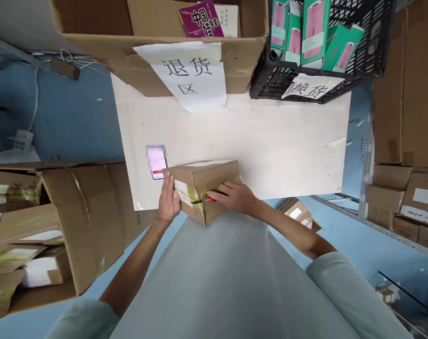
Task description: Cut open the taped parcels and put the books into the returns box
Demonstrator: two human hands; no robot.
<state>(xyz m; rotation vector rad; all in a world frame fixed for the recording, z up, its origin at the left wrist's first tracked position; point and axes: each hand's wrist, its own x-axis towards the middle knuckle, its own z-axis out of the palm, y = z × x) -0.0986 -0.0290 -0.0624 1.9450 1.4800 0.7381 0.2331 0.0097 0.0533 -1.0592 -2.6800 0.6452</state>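
A taped cardboard box (214, 176) sits tilted at the near edge of the table, against my body. My left hand (169, 200) holds it by its left end, fingers long against the cardboard and thumb near the white label (181, 188). In my right hand (235, 195) is a small red-handled knife (210, 198), its handle mostly hidden by my fingers. Its thin dark blade points left and meets the yellowish tape on the side facing me. A phone (157, 162) with a lit screen lies just beyond my left hand.
The white table (280, 141) carries a large open carton (111, 52) with books at the back, beside a black crate (270, 84) of green-and-pink boxes. A big carton of parcels (93, 221) stands at left. More boxes (422, 200) are stacked at right.
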